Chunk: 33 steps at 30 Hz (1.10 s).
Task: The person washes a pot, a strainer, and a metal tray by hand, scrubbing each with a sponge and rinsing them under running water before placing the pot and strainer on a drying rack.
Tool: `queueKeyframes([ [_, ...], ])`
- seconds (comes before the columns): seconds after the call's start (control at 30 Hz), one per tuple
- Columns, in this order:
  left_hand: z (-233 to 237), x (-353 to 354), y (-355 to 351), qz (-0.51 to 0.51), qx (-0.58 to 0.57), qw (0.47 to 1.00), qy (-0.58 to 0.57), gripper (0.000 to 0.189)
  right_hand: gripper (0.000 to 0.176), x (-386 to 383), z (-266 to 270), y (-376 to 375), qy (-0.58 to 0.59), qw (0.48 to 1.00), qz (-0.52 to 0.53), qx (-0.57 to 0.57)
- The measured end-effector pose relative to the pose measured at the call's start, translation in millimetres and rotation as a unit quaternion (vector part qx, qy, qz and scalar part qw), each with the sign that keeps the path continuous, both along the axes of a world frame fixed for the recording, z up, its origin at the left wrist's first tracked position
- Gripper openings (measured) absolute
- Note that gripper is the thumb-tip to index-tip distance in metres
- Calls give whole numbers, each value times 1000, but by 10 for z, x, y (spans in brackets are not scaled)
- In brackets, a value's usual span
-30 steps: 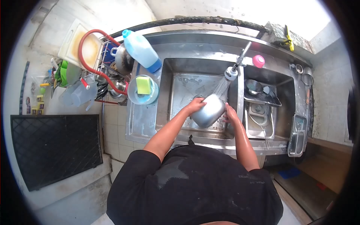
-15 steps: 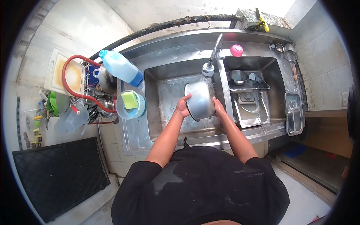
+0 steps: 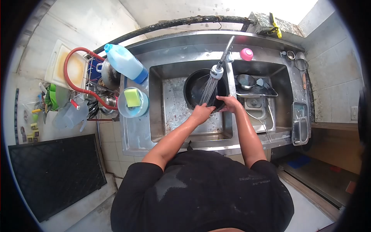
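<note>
A steel pot point(image 3: 197, 87) is held in the left sink basin point(image 3: 170, 112), tilted so its dark inside faces me. Water from the tap's spray head point(image 3: 216, 72) runs into it. My left hand point(image 3: 201, 113) grips the pot's near rim on the left. My right hand point(image 3: 231, 103) grips the rim on the right. Both forearms are wet.
A round tub with a yellow-green sponge point(image 3: 133, 98) sits on the counter left of the sink, with a blue bottle point(image 3: 124, 62) lying behind it. A dish rack point(image 3: 98, 87) with pots stands further left. The right basin point(image 3: 259, 92) holds trays and a small bowl.
The pot has been turned over: earlier its shiny outside faced me, now its inside faces up under the spray. Both hands have shifted to its near rim.
</note>
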State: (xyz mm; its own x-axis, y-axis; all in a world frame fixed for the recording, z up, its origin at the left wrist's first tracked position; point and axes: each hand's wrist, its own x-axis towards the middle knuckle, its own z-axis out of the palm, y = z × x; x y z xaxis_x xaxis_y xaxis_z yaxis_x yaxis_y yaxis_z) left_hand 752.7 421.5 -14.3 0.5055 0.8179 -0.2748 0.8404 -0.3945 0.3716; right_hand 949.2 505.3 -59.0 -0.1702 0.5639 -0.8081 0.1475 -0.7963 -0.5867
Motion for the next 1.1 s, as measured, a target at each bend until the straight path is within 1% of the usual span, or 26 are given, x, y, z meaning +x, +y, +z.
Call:
queueKeyframes([
  [0.03, -108, -21, -23, 2, 0, 1000, -1, 48, 54, -48, 32, -5, -7, 999, 7, 35],
  [0.07, -211, -60, -46, 4, 54, 998, -12, 48, 32, -45, 71, -99, 0, 997, -30, 64],
  [0.1, -287, -98, -43, 8, 110, 994, -23, 48, 32, -65, 18, -158, 0, 997, -27, 66],
  [0.13, -320, -129, -22, 11, 112, 993, -24, 48, 30, -90, -134, -188, 1, 990, -45, 134],
  [0.17, -356, -158, -13, 10, 117, 993, 2, 51, 28, -121, -288, -201, 2, 978, -63, 200],
  [0.2, -348, -173, -22, 9, 119, 992, 29, 56, 28, -192, -289, -216, 20, 968, -65, 242],
  [0.23, -343, -164, -22, 11, 116, 993, 28, 56, 28, -225, -283, -253, 19, 969, -63, 239],
  [0.3, -288, -116, 35, 104, 17, 992, 64, 67, 30, -362, -210, -312, 32, 932, -65, 356],
  [0.33, -178, -81, 54, 131, 7, 991, 36, 69, 31, -413, -136, -320, 18, 927, -61, 369],
  [0.37, -203, -80, 85, 132, 8, 991, 36, 69, 31, -426, -178, -309, 18, 927, -60, 370],
  [0.43, -221, -108, 157, 104, -10, 994, -22, 69, 31, -476, -262, -292, -40, 911, -109, 396],
  [0.47, -229, -149, 186, 106, -9, 994, -21, 69, 31, -463, -295, -286, -38, 911, -107, 397],
  [0.53, -89, -255, 204, 68, -83, 979, -176, 63, 34, -455, -149, -343, 23, 913, -195, 356],
  [0.57, -98, -283, 208, 68, -82, 979, -176, 63, 34, -446, -134, -361, 23, 913, -195, 357],
  [0.63, -150, -310, 210, 36, 7, 997, -72, 71, 61, -395, -94, -402, -61, 902, -123, 409],
  [0.67, -176, -339, 240, 35, 7, 997, -74, 71, 61, -384, -78, -433, -62, 902, -123, 409],
  [0.73, -126, -391, 333, 20, 88, 989, 115, 82, 63, -450, 103, -483, -106, 889, -110, 431],
  [0.77, -102, -351, 331, 21, 89, 989, 115, 82, 63, -473, 87, -472, -106, 889, -110, 432],
  [0.83, 155, -202, 309, 140, 119, 964, 193, 78, 63, -536, 40, -433, -133, 849, -161, 486],
  [0.87, 88, -116, 315, 139, 120, 964, 194, 78, 63, -556, 36, -428, -132, 848, -163, 487],
  [0.9, -51, -12, 311, 145, 47, 985, 77, 74, 64, -569, 66, -443, -110, 869, -169, 451],
  [0.93, -145, 29, 307, 150, -26, 987, -41, 70, 64, -577, 98, -444, -88, 888, -175, 415],
  [0.97, -240, 10, 281, 149, -25, 988, -39, 70, 64, -575, 130, -461, -87, 888, -176, 416],
  [1.03, -276, -17, 269, 125, -138, 965, -186, 60, 63, -521, 154, -486, -91, 892, -154, 415],
  [1.07, -300, -57, 269, 123, -137, 965, -185, 60, 63, -481, 126, -490, -57, 887, -156, 431],
  [1.1, -243, -125, 245, 110, -114, 972, -173, 56, 63, -489, 62, -518, -58, 887, -157, 430],
])
